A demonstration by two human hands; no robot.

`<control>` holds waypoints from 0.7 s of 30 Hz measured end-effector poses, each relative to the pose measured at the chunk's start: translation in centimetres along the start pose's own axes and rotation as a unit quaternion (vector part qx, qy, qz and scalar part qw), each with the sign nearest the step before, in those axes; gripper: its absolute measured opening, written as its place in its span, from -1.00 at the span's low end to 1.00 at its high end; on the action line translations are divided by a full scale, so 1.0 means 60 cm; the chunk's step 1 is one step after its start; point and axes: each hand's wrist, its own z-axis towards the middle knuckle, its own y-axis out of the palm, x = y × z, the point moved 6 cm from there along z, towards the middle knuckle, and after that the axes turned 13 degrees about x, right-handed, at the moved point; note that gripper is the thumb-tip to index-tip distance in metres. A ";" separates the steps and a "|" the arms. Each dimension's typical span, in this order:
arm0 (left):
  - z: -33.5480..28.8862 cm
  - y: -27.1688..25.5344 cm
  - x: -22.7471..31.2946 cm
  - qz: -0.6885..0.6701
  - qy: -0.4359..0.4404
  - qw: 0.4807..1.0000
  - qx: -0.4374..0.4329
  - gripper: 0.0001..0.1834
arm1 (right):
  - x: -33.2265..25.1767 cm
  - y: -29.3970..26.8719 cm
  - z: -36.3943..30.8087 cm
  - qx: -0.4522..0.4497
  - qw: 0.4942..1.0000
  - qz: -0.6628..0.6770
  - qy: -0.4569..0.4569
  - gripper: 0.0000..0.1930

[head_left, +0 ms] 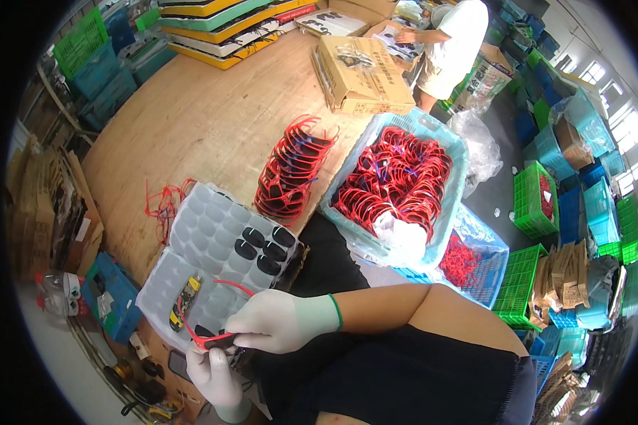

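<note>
Right white-gloved hand [280,322] — closed on thin red plastic spectacle frame [216,340], held over clear dimpled plastic tray's [191,234] near edge | left white-gloved hand [216,379] — gripping frame from below | bare wooden tabletop [198,120] beyond tray

View: single head-worn wide fisheye camera, the left of a side-by-side pair; no second view supplied, so no shared area to record.

Position: above the wearer's lap, looking steeply down and forward.

Near field: gloved left hand [216,379] and gloved right hand [276,322], close under the lens at the lower centre; clear moulded plastic tray [191,241] just beyond them.

Middle field: long bare plywood desk [198,120], running up and away toward the top.

Far field: another person in a white shirt [454,42] at the desk's far end; stacked plastic crates at the right rim.

Distortion: straight edges bow toward the dark circular border.
</note>
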 end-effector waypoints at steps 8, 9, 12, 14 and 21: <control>0.005 0.000 0.006 0.047 0.045 0.998 -0.007 -0.71 | -0.031 0.013 0.004 0.116 0.993 -0.007 0.023 -0.87; 0.005 -0.010 0.000 0.045 0.052 0.997 -0.025 -0.68 | -0.040 0.015 0.003 0.120 0.993 -0.015 0.020 -0.87; -0.004 -0.022 0.000 0.036 0.073 0.996 -0.035 -0.63 | -0.068 0.012 0.001 0.132 0.991 -0.029 0.007 -0.86; -0.009 -0.022 0.006 0.019 0.080 0.996 -0.036 -0.59 | -0.081 0.011 0.002 0.115 0.992 -0.045 0.003 -0.85; -0.007 -0.022 -0.003 -0.035 0.045 0.998 -0.029 -0.55 | -0.064 0.011 0.012 0.079 0.996 -0.035 -0.004 -0.82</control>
